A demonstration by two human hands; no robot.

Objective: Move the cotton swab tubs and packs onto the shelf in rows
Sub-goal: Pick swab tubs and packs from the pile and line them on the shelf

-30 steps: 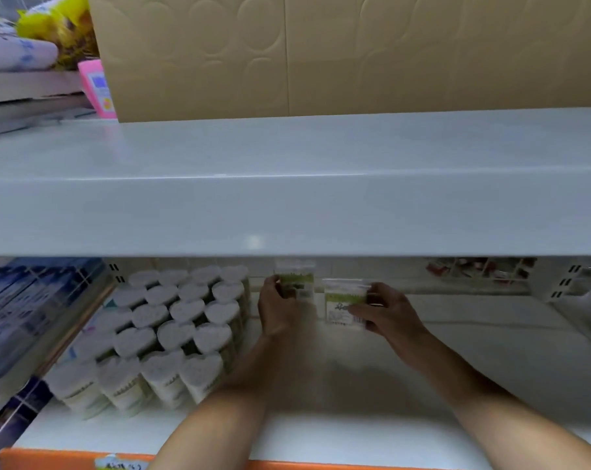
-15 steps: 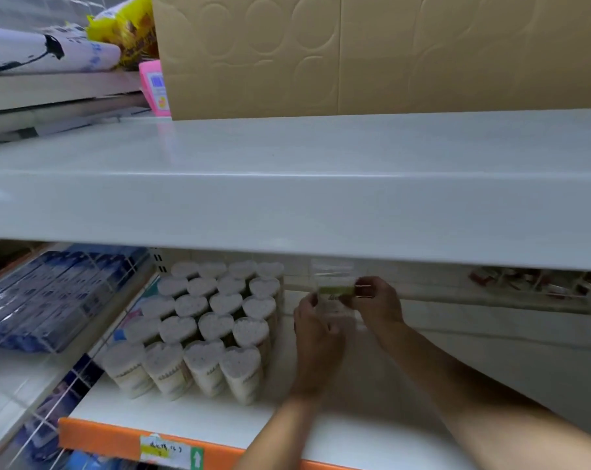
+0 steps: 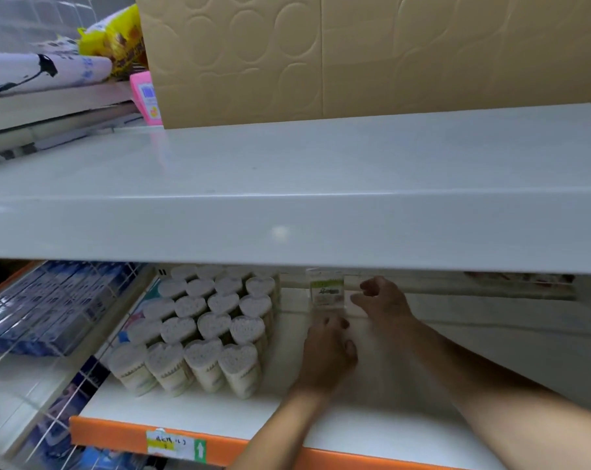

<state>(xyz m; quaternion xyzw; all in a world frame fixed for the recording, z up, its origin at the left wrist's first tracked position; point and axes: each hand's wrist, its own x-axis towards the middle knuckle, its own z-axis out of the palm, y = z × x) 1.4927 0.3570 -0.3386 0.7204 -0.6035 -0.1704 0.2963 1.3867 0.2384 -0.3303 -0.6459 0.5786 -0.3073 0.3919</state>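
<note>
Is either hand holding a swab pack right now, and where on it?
Cannot be told: the clear swab pack stands at the shelf's back, left hand below it, right hand beside it.

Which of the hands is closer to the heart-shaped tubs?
The left hand. It sits just right of the heart-shaped tubs on the shelf. The right hand is farther right, beyond the clear pack.

I see bare shelf [image 3: 490,351] at right; tubs [image 3: 205,327] block the left, upper shelf [image 3: 287,225] overhangs.
</note>
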